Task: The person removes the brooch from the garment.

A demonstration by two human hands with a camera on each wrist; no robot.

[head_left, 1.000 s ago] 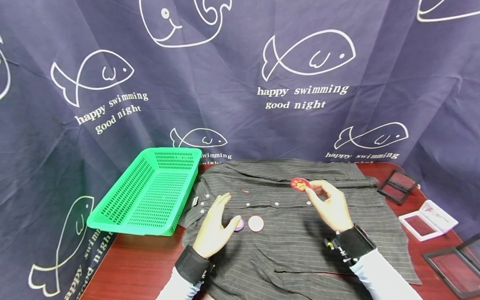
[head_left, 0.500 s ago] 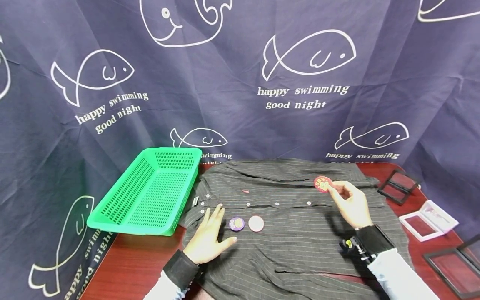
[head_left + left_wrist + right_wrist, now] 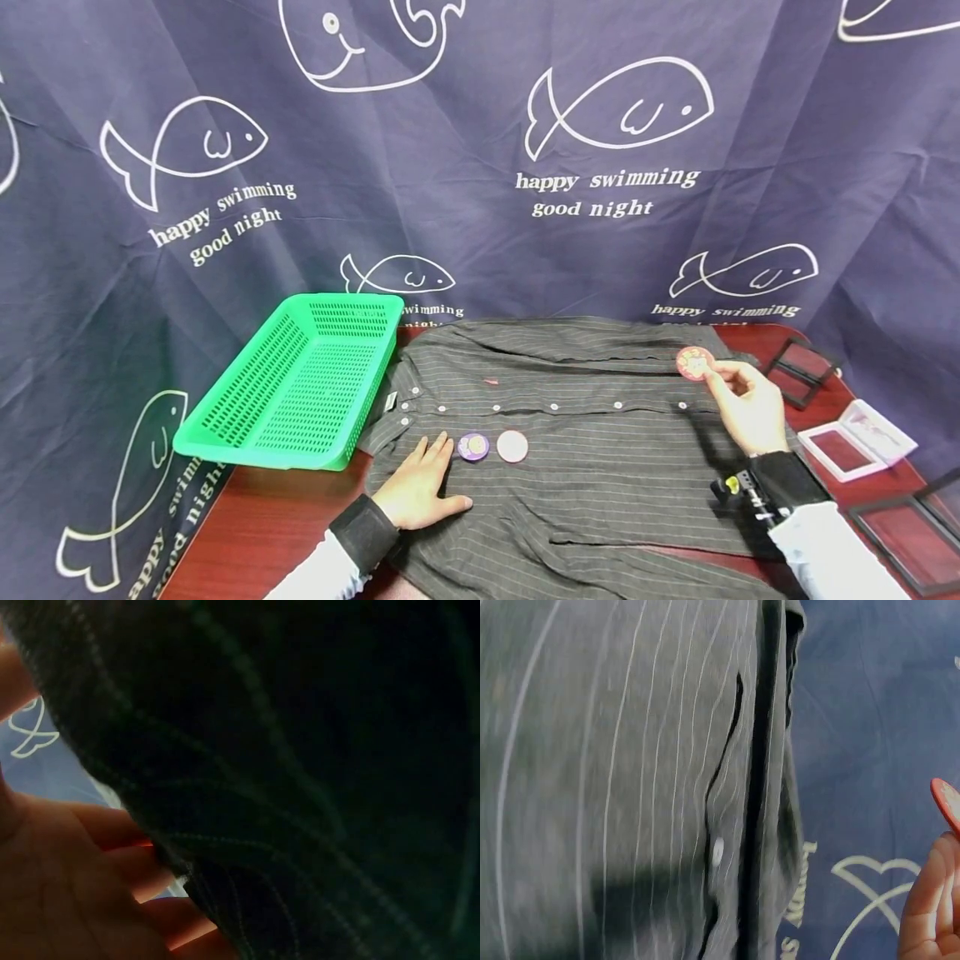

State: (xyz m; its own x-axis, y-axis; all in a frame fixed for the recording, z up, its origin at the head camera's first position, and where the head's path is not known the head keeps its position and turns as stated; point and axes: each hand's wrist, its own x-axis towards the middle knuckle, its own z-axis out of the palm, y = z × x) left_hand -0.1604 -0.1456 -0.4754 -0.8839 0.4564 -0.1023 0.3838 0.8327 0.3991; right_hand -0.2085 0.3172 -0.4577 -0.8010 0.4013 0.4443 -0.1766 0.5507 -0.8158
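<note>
Red round badge (image 3: 688,363), pale yellowish figure on its face, held above dark pinstriped shirt (image 3: 600,475), toward the right end. Right hand (image 3: 752,412) pinches the badge's edge, thumb against fingers. Left hand (image 3: 420,490) palm-down at shirt, fingers slightly spread, thumb out, just beside purple badge (image 3: 473,447); pinkish-white badge (image 3: 512,447) next to that. Versus one second ago: right hand and its badge farther right; left hand pulled back, purple badge now uncovered.
</note>
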